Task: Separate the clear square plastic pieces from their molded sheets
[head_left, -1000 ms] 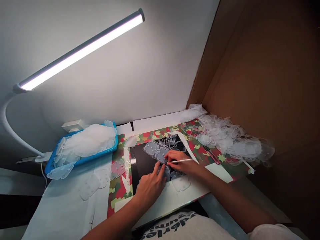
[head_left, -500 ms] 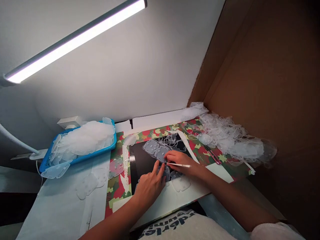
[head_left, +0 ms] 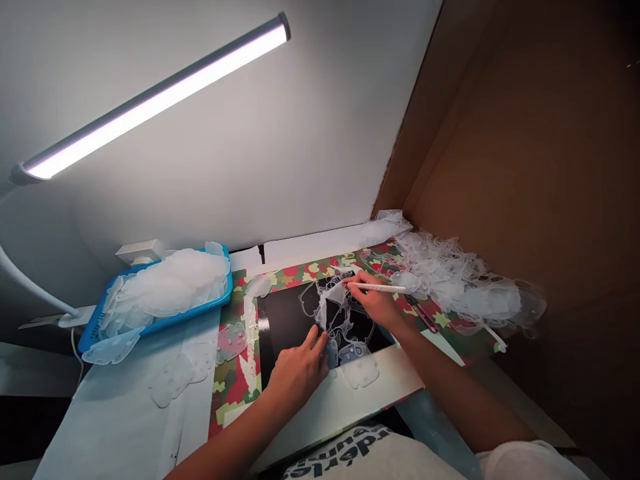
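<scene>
A glossy black sheet (head_left: 285, 327) lies on a camouflage-patterned cutting mat (head_left: 233, 380). Thin transparent cut outlines (head_left: 345, 333) cover its middle, and a whitish film flap (head_left: 330, 300) stands up from them. My right hand (head_left: 373, 300) is shut on a slim white pick-like tool (head_left: 377, 287), whose tip lies near the flap. My left hand (head_left: 297, 370) rests with its fingers apart on the near part of the sheet, its fingertips close to the flap's lower end. Parts of the outlines are hidden beneath my hands.
A blue tray (head_left: 175, 319) holds translucent pieces at the left, with more lying on white paper (head_left: 173, 380). A heap of transparent scraps (head_left: 460, 287) and red tweezers (head_left: 423, 313) lie at the right. A cardboard wall (head_left: 510, 147) stands beyond them.
My right hand has moved toward the far side with the tool. The film is now lifted in a flap, and the grey pieces no longer lie at the far left of the sheet.
</scene>
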Action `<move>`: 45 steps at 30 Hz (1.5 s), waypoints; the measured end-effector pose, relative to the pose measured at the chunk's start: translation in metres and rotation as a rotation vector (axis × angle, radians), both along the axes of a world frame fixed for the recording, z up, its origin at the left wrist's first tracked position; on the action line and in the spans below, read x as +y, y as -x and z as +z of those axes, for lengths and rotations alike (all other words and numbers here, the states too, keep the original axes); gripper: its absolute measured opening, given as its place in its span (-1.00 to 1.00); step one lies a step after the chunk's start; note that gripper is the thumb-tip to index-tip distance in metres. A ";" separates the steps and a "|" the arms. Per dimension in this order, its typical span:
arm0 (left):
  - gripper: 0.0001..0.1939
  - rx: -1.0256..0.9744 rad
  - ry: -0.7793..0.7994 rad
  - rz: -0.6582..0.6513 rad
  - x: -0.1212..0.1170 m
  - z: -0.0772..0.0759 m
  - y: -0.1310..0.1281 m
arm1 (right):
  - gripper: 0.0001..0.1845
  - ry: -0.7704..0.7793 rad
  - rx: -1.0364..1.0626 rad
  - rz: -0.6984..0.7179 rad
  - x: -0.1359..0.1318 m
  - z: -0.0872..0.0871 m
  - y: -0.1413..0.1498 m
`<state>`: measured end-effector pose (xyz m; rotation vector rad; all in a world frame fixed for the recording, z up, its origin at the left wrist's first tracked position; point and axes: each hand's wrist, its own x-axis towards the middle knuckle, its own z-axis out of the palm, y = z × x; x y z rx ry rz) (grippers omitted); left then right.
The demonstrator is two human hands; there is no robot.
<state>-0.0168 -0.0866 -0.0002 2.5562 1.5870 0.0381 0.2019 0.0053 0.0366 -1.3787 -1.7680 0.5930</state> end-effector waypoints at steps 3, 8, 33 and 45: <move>-0.71 -0.220 0.034 0.052 0.013 0.015 0.009 | -0.83 0.090 0.057 0.178 -0.011 0.006 0.002; -0.70 -0.511 -0.107 0.218 0.031 0.033 0.010 | -0.80 0.111 0.115 0.275 -0.018 0.017 0.002; -0.55 -1.552 0.957 0.469 0.039 0.037 -0.001 | -0.75 0.318 0.491 0.407 -0.042 0.019 0.012; -0.61 -1.747 0.728 0.751 0.041 0.018 0.008 | -0.69 0.135 0.975 0.008 -0.037 -0.020 0.012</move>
